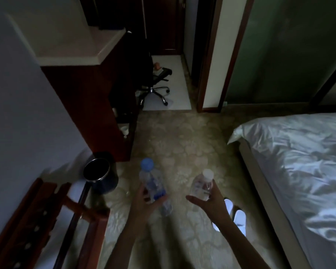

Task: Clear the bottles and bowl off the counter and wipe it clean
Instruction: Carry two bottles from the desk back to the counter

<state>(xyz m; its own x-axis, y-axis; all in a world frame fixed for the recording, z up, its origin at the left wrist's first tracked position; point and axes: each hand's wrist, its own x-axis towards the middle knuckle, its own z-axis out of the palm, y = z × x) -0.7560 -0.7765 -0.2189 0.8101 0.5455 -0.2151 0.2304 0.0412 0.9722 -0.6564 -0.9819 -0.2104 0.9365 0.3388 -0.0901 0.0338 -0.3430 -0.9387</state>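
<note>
Dim bedroom carpet (175,144): my left hand (144,199) grips one upright bottle (152,183), my right hand (208,199) another bottle (202,186); bin (99,173) nearer my left.

bottles (153,183): clear plastic | bin (97,172): glossy metal | cabinet (89,105): polished wood | bedding (299,162): wrinkled cloth

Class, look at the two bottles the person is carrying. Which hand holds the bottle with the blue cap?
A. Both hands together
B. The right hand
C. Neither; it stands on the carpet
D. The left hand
D: the left hand grips the blue-capped bottle, while the right hand holds the white-capped bottle.
</note>
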